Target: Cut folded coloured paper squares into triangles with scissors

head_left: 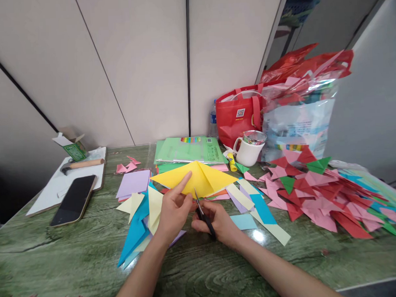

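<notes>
Landmark is the yellow folded paper (199, 178), mid-table on the green wood-grain table (58, 255). Far left of it: white board (52, 190) carrying a hammer (82, 164), a small green carton (72, 147), and a black phone (74, 200) lying half on the board's near edge. Just left of the yellow paper: lilac sheets (134, 183), cream and blue offcuts (138, 216). Left hand (174, 211) pinches the yellow paper's lower edge, index finger laid flat on its face. Right hand (217, 222) is closed around black scissors (204, 216), blade tips touching that same lower edge; can't tell how far the blades are apart. Hands near-touching. Behind the yellow paper: green paper pack (188, 150). Right of it: glue stick (232, 162), white mug (249, 149), red bag (239, 114), clear plastic bag (298, 122), big heap of pink, red and green folded triangles (318, 191).
</notes>
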The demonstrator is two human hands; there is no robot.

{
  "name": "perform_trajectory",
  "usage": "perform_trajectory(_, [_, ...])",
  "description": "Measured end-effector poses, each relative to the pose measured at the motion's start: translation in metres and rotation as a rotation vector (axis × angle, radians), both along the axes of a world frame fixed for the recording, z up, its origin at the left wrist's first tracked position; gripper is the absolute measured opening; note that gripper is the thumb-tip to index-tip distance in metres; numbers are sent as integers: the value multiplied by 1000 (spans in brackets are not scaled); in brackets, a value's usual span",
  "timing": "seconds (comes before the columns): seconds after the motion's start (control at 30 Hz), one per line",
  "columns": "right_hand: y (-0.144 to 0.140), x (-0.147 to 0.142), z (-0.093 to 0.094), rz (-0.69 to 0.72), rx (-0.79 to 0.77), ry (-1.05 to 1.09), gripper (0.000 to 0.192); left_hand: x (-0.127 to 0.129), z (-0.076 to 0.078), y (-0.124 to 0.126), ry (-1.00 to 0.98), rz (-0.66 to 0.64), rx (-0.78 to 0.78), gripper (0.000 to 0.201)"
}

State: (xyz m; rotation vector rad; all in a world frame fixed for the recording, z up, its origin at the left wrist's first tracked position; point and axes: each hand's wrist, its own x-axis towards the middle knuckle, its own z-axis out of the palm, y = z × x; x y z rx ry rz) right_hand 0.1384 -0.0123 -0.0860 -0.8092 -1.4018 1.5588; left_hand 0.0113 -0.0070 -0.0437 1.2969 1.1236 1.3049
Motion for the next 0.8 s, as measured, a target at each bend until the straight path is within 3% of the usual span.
perform_trajectory(0.8, [-2, 0, -2, -15, -37, -33, 30, -5, -8, 6, -132, 86, 22, 50])
